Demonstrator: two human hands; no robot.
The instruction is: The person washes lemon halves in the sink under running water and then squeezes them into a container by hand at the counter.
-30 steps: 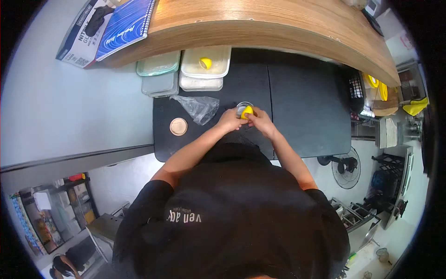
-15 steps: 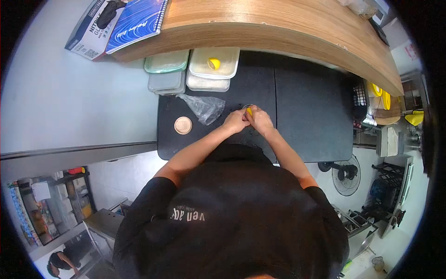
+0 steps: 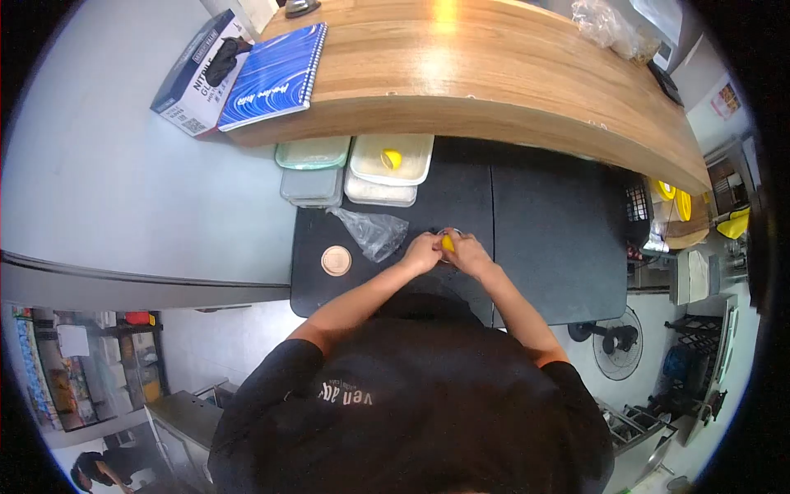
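Observation:
My right hand [image 3: 471, 253] is closed around a yellow lemon piece [image 3: 448, 244] over the dark tabletop. My left hand [image 3: 422, 253] is curled right beside it, fingertips meeting the lemon and the edge of a small round container [image 3: 449, 231]. Only slivers of that container's rim show between my hands, so what exactly the left fingers grip is hidden. To the left lie a crumpled clear plastic bag [image 3: 377, 235] and a round wooden-looking disc [image 3: 336, 261]. Another cut lemon half [image 3: 391, 159] rests on a lidded plastic container [image 3: 420, 169].
Stacked containers [image 3: 311, 183] stand at the back left under a wooden shelf [image 3: 494, 111]. On the shelf are a blue notebook [image 3: 276, 78] and a glove box [image 3: 193, 95]. A black basket [image 3: 638, 202] is at the right, a fan [image 3: 617, 342] below. Another person [image 3: 103, 469] is at lower left.
My head has tilted, so the whole scene sits lower in view and more shelf shows. My hands stay together at the lemon, with slightly more of it visible.

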